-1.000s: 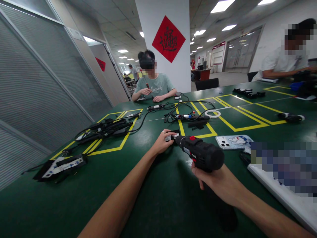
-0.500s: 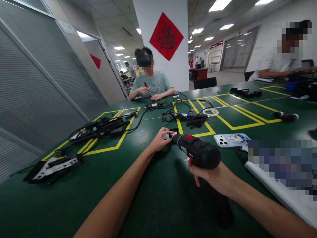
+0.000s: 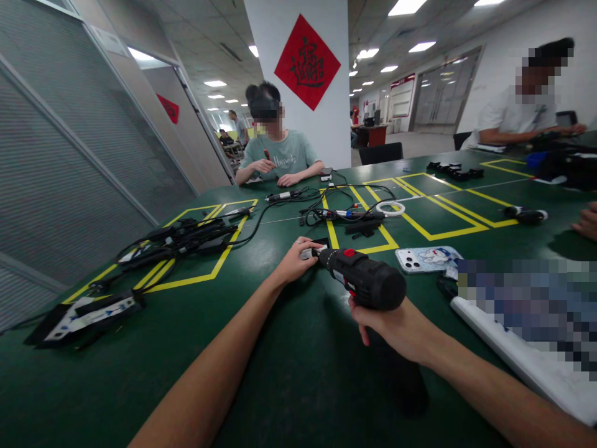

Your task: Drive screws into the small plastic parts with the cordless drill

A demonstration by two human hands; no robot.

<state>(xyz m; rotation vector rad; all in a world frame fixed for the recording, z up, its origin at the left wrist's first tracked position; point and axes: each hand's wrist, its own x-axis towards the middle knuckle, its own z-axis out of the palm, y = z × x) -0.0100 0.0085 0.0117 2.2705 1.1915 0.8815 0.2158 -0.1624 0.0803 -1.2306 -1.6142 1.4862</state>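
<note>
My right hand [image 3: 389, 323] is wrapped round the grip of a black cordless drill [image 3: 368, 279] with red details. The drill lies nearly level, its chuck pointing left and away from me. At its tip, the fingers of my left hand [image 3: 295, 261] are closed on a small whitish piece [image 3: 308, 253] low over the table. Bit and piece meet or almost meet there; the exact contact is too small to tell. A dark flat part [image 3: 321, 241] shows just behind the fingertips.
Black cables and devices [image 3: 186, 236] lie on the left of the green table [image 3: 280, 386]. More cables and a white ring [image 3: 390, 208] are ahead. A phone [image 3: 426, 259] and a white-edged object [image 3: 508, 348] are at right. Two people sit opposite; another hand [image 3: 588, 221] shows at the right edge.
The view has shifted slightly, so most things sit a little further left and higher. Another person's hand has come in at the right edge. My hands keep their hold on drill and piece.
</note>
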